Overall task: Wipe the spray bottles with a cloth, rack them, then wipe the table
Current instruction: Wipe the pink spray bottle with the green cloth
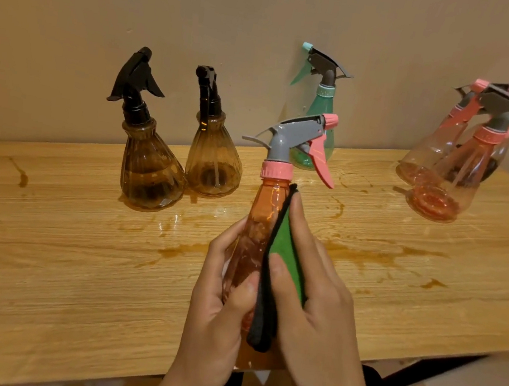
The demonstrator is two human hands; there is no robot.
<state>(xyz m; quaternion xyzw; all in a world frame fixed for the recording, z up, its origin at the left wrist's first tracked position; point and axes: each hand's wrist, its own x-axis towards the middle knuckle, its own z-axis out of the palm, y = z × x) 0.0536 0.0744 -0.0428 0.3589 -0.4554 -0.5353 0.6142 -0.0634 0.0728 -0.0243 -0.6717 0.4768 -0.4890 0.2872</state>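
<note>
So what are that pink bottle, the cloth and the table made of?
The pink bottle looks like clear tinted plastic: glossy, see-through. The cloth seems a soft fuzzy fabric, green with a dark edge, maybe microfibre. The table shows wood grain, smooth; possibly laminate.

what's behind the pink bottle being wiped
The green spray bottle stands behind the held pink bottle, near the wall. Its head and neck show; the held bottle's sprayer covers part of its lower body and base.
</note>
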